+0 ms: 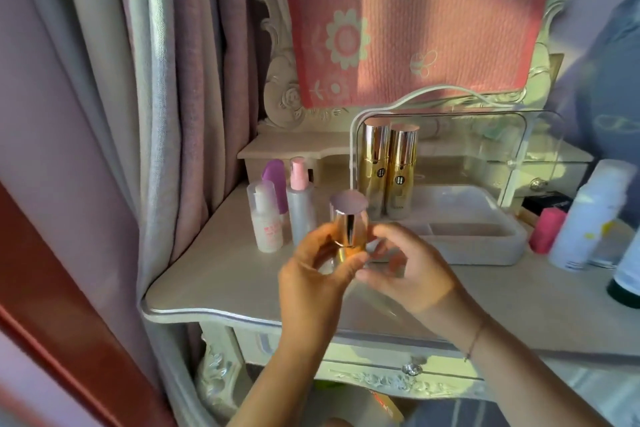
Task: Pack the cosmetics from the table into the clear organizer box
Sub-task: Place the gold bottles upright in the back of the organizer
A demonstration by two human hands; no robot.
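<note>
I hold a gold bottle (348, 230) with a pale pink flat cap upright above the dressing table (221, 274). My left hand (317, 274) grips its lower body. My right hand (407, 267) touches it from the right with the fingertips. Behind it stands the clear organizer box (485, 218), its transparent lid (485, 146) raised. Two matching gold bottles (388, 170) stand upright in its left rear corner. Left of the box, on the table, are a small clear pump bottle (266, 218), a frosted spray bottle (301, 204) with a pink top and a purple item (275, 184).
Right of the box stand a pink container (547, 229), a tall white bottle (588, 215) and a dark-based bottle (628, 274) at the frame edge. A curtain (138, 114) hangs close on the left. A pink floral cloth (415, 21) covers the mirror behind.
</note>
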